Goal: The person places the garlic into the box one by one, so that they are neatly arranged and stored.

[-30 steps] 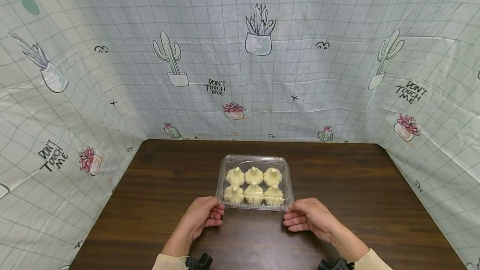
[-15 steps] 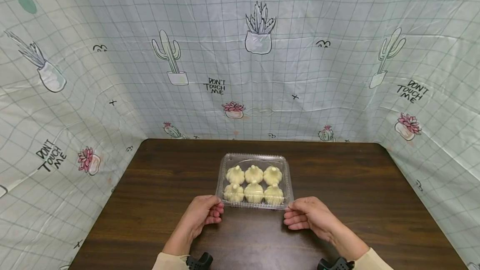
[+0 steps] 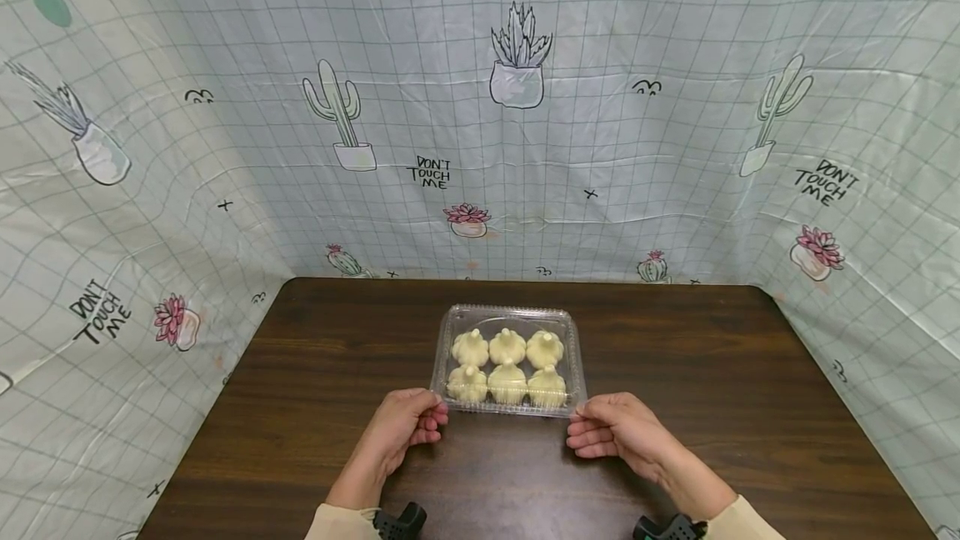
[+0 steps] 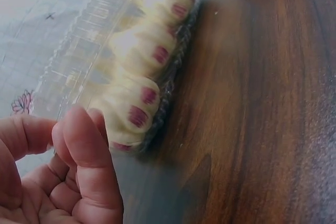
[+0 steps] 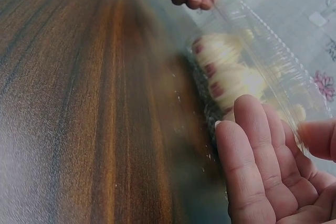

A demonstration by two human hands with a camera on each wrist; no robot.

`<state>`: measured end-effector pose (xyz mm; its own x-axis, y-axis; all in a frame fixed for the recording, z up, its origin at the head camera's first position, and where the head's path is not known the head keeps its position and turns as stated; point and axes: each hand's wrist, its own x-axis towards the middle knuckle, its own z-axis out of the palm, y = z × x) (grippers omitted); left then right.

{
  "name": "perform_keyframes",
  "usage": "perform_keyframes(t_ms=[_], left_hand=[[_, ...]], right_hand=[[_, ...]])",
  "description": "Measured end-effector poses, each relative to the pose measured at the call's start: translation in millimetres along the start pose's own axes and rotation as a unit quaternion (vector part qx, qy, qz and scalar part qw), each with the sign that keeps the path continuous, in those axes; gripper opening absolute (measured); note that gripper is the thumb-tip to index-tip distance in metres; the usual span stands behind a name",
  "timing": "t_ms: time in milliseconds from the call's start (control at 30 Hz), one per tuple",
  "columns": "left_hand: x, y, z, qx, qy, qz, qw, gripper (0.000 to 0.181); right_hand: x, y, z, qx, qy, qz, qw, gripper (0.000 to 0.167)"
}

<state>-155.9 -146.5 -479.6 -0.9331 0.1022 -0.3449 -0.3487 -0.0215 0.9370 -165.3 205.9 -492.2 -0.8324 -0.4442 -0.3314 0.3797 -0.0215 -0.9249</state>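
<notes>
A clear plastic clamshell box (image 3: 510,412) stands mid-table with its lid down. Through the plastic I see several pale yellow, garlic-bulb-shaped pieces (image 3: 507,347) in two rows. Purple-red patches mark their sides in both wrist views. My left hand (image 3: 408,423) pinches the box's near left corner by the rim, thumb against fingers. At the near right corner, my right hand (image 3: 622,436) pinches the rim the same way, its other fingers loosely bent below. Close up, the left wrist view shows the left fingers (image 4: 86,145) at the lid edge.
The dark wooden table (image 3: 337,357) extends around the box on all sides. A pale grid-patterned cloth (image 3: 420,123) with printed cactus pots hangs behind it and at both sides. Black straps with devices (image 3: 400,521) sit on both wrists.
</notes>
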Motion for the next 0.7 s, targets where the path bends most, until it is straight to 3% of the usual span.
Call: perform_keyframes(t_ms=[367, 533, 700], left_hand=[[7.2, -0.3, 1.2, 0.007, 0.001, 0.004, 1.0, 0.018], [9.9, -1.3, 5.2, 0.017, 0.013, 0.001, 0.9998, 0.021], [12.7, -1.4, 8.4, 0.019, 0.005, 0.002, 0.9998, 0.026]], right_hand=[[1.8, -0.1, -2.9, 0.012, 0.001, -0.004, 0.9999, 0.028], [4.4, -1.8, -3.6, 0.012, 0.024, 0.0, 0.9996, 0.03], [7.3, -3.9, -5.3, 0.012, 0.045, -0.003, 0.9989, 0.033]])
